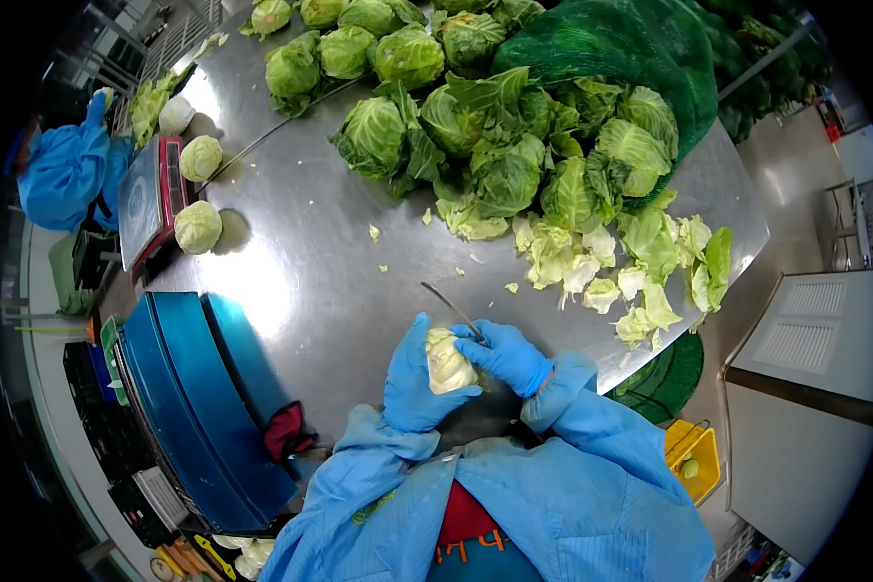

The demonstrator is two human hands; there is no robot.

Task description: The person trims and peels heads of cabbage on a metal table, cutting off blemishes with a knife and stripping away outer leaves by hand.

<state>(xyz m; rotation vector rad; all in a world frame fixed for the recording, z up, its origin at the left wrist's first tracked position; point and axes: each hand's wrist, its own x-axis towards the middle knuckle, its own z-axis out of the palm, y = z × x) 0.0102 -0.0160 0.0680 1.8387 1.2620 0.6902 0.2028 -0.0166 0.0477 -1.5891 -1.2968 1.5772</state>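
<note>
A small, pale trimmed cabbage (448, 361) rests in my gloved left hand (415, 378), whose fingers wrap its left side and underside. My right hand (510, 357), also in a blue glove, grips a knife (446, 304) right beside the cabbage. The thin, dark blade points up and to the left over the steel table (339, 252); its handle is mostly hidden in my fingers. Beyond my hands lies a pile of leafy green cabbages (504, 165). Loose cut leaves (601, 276) are heaped at the table's right side.
Two trimmed cabbages (199, 226) sit beside a red scale (170, 184) at left. Blue crates (189, 369) stand at the near left edge. A green mesh sack (621, 58) lies behind the pile. A co-worker (68, 170) stands far left. A yellow basket (694, 461) is below right.
</note>
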